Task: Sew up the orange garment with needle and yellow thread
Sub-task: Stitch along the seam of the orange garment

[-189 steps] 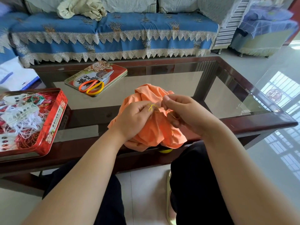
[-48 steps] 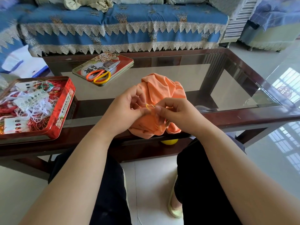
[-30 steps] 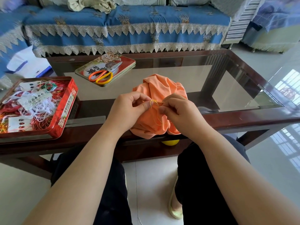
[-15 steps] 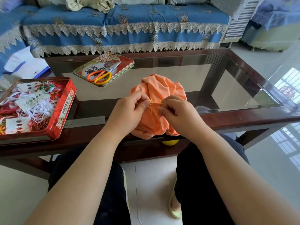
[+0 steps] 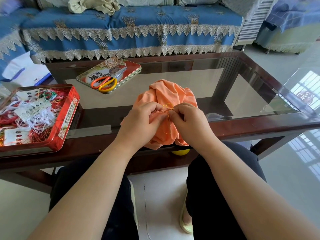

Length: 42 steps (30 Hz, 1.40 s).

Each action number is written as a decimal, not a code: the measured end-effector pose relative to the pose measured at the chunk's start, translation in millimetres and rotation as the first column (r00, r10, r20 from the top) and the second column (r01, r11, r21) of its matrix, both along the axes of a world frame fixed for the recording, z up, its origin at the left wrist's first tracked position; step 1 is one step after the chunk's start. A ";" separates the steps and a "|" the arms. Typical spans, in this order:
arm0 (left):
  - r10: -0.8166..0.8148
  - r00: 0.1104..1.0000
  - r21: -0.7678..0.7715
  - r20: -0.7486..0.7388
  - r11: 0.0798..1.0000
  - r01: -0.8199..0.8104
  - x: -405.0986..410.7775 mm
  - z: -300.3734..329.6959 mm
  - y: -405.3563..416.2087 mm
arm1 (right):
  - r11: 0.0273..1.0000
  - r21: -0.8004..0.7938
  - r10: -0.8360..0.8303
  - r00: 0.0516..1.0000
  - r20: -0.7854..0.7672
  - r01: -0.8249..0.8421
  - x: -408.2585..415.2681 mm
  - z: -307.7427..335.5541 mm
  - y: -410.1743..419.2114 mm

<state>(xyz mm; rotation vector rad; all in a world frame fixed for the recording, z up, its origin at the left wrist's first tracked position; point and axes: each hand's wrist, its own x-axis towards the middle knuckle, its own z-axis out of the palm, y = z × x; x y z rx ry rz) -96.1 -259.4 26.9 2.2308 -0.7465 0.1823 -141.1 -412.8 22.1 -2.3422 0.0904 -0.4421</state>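
Left hand (image 5: pixel 140 123) pinches bunched orange garment (image 5: pixel 170 94) at table's (image 5: pixel 259 124) near edge; right hand (image 5: pixel 189 122) pinches yellow thread (image 5: pixel 167 106) at seam; needle unseen; best draw loop snug, slowly, avoiding tangle

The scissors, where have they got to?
The scissors lie on the flat tin lid on the glass table, beyond the left hand, right of the open red tin.

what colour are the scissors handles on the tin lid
One handle orange, the other yellow, on the scissors lying on the tin lid; head view.
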 end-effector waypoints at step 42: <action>-0.024 0.995 -0.172 -0.100 0.985 0.006 2.4 -0.4 -3.4 | 0.900 0.407 -0.158 0.987 -0.024 0.154 -4.0 20.5 -9.1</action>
